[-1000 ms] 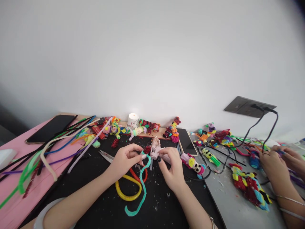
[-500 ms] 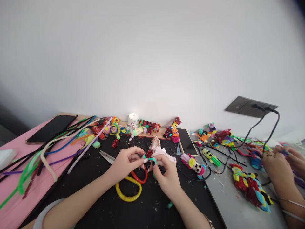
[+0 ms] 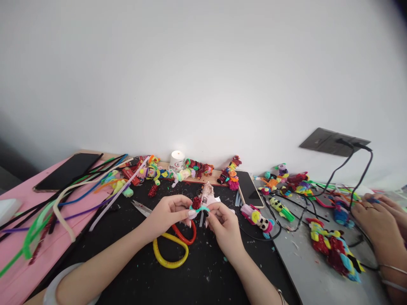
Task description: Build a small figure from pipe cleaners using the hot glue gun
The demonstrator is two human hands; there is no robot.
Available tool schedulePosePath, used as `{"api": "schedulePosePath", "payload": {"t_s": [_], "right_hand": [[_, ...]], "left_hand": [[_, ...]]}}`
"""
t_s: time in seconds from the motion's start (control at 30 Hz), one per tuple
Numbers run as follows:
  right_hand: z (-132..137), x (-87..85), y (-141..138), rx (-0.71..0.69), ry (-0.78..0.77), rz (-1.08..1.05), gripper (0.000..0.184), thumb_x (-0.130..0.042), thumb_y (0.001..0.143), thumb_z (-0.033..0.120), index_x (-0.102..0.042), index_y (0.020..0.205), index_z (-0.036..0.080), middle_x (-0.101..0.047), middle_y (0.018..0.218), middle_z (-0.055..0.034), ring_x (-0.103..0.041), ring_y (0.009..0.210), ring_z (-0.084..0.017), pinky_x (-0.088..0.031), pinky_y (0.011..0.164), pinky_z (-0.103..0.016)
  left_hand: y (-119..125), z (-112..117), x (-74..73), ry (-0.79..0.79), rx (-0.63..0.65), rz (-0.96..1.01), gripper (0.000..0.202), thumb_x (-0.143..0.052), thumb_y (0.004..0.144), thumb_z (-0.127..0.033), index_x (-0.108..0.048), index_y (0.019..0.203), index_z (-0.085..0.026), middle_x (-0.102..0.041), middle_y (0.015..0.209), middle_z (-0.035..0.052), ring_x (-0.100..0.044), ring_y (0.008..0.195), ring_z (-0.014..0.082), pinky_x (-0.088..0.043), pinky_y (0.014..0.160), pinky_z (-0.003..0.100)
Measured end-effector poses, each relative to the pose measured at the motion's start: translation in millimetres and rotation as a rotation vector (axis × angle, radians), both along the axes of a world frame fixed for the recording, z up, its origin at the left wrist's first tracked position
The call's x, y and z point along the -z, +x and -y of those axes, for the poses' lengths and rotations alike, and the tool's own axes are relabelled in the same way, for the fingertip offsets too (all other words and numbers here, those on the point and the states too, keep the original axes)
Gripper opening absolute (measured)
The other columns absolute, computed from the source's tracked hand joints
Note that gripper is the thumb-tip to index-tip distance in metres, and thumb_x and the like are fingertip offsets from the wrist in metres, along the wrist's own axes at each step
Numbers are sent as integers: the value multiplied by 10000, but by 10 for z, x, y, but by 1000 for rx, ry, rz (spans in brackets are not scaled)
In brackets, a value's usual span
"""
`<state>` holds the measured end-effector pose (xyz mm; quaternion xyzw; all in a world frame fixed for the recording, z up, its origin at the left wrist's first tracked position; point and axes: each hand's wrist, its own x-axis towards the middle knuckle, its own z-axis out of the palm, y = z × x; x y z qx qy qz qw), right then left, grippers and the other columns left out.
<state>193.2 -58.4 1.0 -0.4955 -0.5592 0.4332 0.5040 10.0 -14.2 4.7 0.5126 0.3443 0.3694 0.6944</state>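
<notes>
My left hand (image 3: 167, 215) and my right hand (image 3: 224, 226) meet over the black mat (image 3: 133, 271), both pinched on a small red glittery craft piece (image 3: 196, 202) with a teal pipe cleaner (image 3: 200, 209) wound round it. Scissors with a red and a yellow loop handle (image 3: 171, 250) lie on the mat just below my left hand. A pink glue gun (image 3: 208, 192) rests right behind my fingers.
Loose pipe cleaners (image 3: 63, 199) spread over the pink table at the left by a black phone (image 3: 68, 170). Small craft figures (image 3: 197, 167) and a white candle (image 3: 177, 160) line the wall. Another phone (image 3: 248, 188) lies right of the mat. Another person's hands (image 3: 378, 220) work at the far right.
The long teal pipe cleaner that trailed down over the mat has been gathered up and wound round the red piece. My right hand moved in from the glue gun to the piece.
</notes>
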Motion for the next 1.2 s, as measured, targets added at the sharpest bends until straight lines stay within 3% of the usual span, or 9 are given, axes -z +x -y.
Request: {"api": "schedulePosePath", "payload": {"t_s": [0.3, 0.53, 0.77, 0.97, 1.2], "right_hand": [[-3, -4, -2, -32, -18, -39, 101, -601, 815, 291, -588, 785, 195, -569, 603, 27, -497, 501, -114, -339, 453, -215], [-11, -8, 3, -70, -41, -62, 129, -615, 814, 311, -599, 769, 191, -576, 590, 30, -430, 451, -94, -307, 413, -202], [-16, -82, -9, -131, -97, -172, 195, -679, 751, 362, -599, 726, 186, -603, 627, 13, -511, 504, -115, -455, 474, -234], [-5, -96, 8, -147, -160, -167, 237, -686, 740, 399, -588, 728, 184, -593, 575, 20, -438, 431, -86, -346, 396, -197], [-10, -88, 49, -251, -188, -189, 230, -709, 732, 388, -601, 738, 185, -583, 582, 36, -436, 459, -78, -329, 440, -189]], "left_hand": [[9, 16, -7, -104, 86, 111, 227, -734, 717, -272, -571, 795, -135, -634, 663, -17, -573, 525, 87, -483, 544, 223], [16, 34, -41, -170, 139, 169, 238, -756, 698, -280, -603, 768, -111, -614, 645, 0, -546, 538, 80, -472, 533, 210], [-3, 26, -27, -190, 187, 205, 229, -736, 728, -282, -645, 825, -96, -612, 683, 20, -530, 562, 80, -463, 547, 214], [-10, 43, -41, -213, 233, 233, 239, -726, 742, -301, -652, 826, -90, -578, 674, 14, -498, 549, 66, -444, 533, 198], [-46, 47, -7, -252, 300, 203, 291, -721, 746, -328, -645, 895, -91, -617, 768, 58, -533, 590, 80, -439, 559, 204]]}}
